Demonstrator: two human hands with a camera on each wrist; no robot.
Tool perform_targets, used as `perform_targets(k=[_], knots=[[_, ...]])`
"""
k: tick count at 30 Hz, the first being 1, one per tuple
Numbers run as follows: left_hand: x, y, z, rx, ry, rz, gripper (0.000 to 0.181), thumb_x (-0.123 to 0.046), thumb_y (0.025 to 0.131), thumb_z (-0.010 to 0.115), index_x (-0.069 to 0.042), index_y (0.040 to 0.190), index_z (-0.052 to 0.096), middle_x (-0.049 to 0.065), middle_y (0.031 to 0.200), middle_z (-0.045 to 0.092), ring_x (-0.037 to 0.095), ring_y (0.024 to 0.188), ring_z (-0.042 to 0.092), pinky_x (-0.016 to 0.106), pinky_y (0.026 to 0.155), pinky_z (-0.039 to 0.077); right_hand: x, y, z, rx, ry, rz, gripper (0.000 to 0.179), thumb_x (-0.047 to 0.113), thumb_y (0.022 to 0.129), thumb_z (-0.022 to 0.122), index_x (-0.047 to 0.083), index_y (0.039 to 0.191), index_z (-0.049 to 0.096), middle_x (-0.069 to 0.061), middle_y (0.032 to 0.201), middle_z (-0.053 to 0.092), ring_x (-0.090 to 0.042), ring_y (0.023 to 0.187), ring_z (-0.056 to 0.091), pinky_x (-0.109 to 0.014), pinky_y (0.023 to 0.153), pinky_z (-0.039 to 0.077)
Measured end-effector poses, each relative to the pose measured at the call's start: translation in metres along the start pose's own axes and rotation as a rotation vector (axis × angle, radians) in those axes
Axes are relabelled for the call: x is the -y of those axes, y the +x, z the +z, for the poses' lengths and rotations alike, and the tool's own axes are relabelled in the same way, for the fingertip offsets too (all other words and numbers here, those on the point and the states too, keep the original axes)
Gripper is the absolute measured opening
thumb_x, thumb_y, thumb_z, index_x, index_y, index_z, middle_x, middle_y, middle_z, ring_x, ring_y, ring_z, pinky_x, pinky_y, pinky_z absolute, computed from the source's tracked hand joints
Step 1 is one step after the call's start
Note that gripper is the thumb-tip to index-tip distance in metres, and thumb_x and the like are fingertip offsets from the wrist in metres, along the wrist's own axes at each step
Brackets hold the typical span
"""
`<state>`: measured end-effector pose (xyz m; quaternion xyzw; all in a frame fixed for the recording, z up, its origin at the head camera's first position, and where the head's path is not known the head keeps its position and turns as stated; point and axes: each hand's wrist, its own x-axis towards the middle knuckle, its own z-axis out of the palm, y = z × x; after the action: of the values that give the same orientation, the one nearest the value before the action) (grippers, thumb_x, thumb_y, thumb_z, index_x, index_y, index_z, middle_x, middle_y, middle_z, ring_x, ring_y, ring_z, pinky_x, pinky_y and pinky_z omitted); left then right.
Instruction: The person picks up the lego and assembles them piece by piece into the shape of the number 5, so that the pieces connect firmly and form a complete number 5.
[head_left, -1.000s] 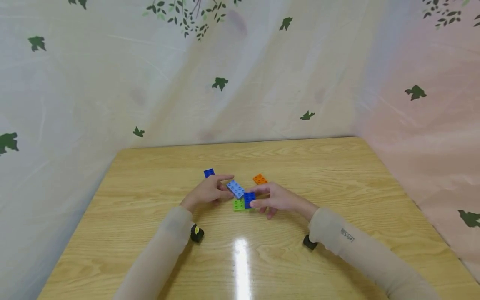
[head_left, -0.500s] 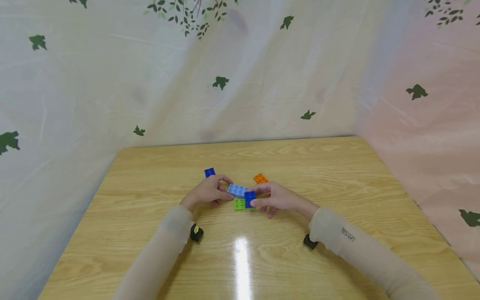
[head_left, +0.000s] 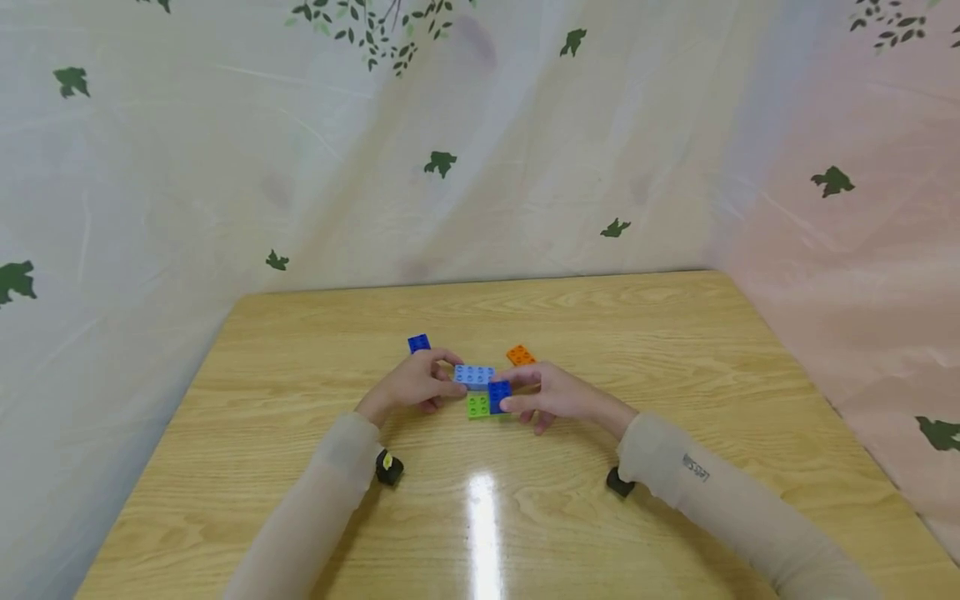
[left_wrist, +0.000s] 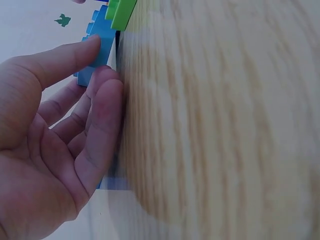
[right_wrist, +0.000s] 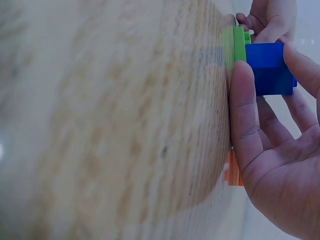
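My left hand (head_left: 416, 381) pinches a light blue toy brick (head_left: 474, 377) by its left end, between thumb and fingers. In the left wrist view the thumb lies along one side of the light blue brick (left_wrist: 102, 42). Just to the right, my right hand (head_left: 551, 397) grips a dark blue brick (head_left: 499, 397) that sits on the right part of a flat lime green brick (head_left: 477, 407). The right wrist view shows this dark blue brick (right_wrist: 270, 67) on the green brick (right_wrist: 240, 47), which is low against the table. The light blue brick lies directly behind the green one.
An orange brick (head_left: 521, 355) lies behind my right hand. Another dark blue brick (head_left: 418, 342) is partly hidden behind my left hand. The wooden table (head_left: 337, 517) ends at a patterned curtain (head_left: 525, 125) at the back.
My left hand has turned the light blue brick from a slant to lie straight left to right, its index finger closing in on it. The right hand and dark blue brick stay put.
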<state>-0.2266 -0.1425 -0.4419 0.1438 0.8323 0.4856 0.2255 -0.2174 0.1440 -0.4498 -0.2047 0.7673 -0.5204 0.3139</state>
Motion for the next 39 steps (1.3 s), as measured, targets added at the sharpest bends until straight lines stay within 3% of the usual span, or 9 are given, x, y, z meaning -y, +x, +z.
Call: perform_targets(k=[7, 15, 27, 33, 39], knots=[[0.0, -0.005, -0.004, -0.04, -0.037, -0.003, 0.048, -0.021, 0.092, 0.078, -0.008, 0.133, 0.056, 0.011, 0.091, 0.066, 0.022, 0.066, 0.065, 0.033, 0.057, 0.059, 0.002, 0.0, 0.001, -0.005, -0.009, 0.005, 0.055, 0.036, 0.094, 0.075, 0.018, 0.143, 0.058, -0.011, 0.132, 0.059, -0.027, 0.086, 0.069, -0.043, 0.063, 0.062], [-0.002, -0.016, -0.013, -0.061, -0.146, -0.002, 0.051, -0.025, 0.091, 0.08, -0.011, 0.133, 0.055, 0.015, 0.101, 0.067, 0.033, 0.078, 0.07, 0.041, 0.062, 0.061, 0.005, 0.0, 0.002, 0.003, -0.023, -0.016, 0.05, 0.032, 0.097, 0.071, 0.015, 0.143, 0.058, -0.014, 0.127, 0.061, -0.027, 0.085, 0.068, -0.041, 0.063, 0.061], [-0.004, -0.029, -0.013, -0.02, -0.198, 0.036, 0.052, -0.025, 0.091, 0.079, -0.012, 0.135, 0.055, 0.015, 0.102, 0.066, 0.033, 0.082, 0.068, 0.039, 0.062, 0.061, 0.001, -0.004, 0.001, -0.022, -0.018, -0.047, 0.06, 0.031, 0.096, 0.074, 0.016, 0.148, 0.049, -0.014, 0.133, 0.059, -0.029, 0.087, 0.069, -0.043, 0.065, 0.062], [-0.009, -0.031, -0.01, -0.007, -0.181, 0.055, 0.049, -0.026, 0.093, 0.077, -0.013, 0.135, 0.055, 0.018, 0.104, 0.067, 0.038, 0.084, 0.069, 0.041, 0.063, 0.061, 0.003, -0.005, -0.005, -0.067, -0.061, -0.114, 0.061, 0.03, 0.097, 0.072, 0.015, 0.15, 0.046, -0.012, 0.138, 0.057, -0.029, 0.099, 0.067, -0.045, 0.066, 0.061], [-0.016, -0.034, -0.006, 0.009, -0.183, 0.057, 0.051, -0.028, 0.092, 0.078, -0.015, 0.135, 0.055, 0.017, 0.104, 0.068, 0.041, 0.086, 0.069, 0.039, 0.063, 0.06, 0.017, -0.011, -0.011, -0.132, -0.102, -0.179, 0.058, 0.032, 0.097, 0.072, 0.008, 0.146, 0.051, -0.011, 0.134, 0.062, -0.033, 0.104, 0.064, -0.047, 0.068, 0.061]])
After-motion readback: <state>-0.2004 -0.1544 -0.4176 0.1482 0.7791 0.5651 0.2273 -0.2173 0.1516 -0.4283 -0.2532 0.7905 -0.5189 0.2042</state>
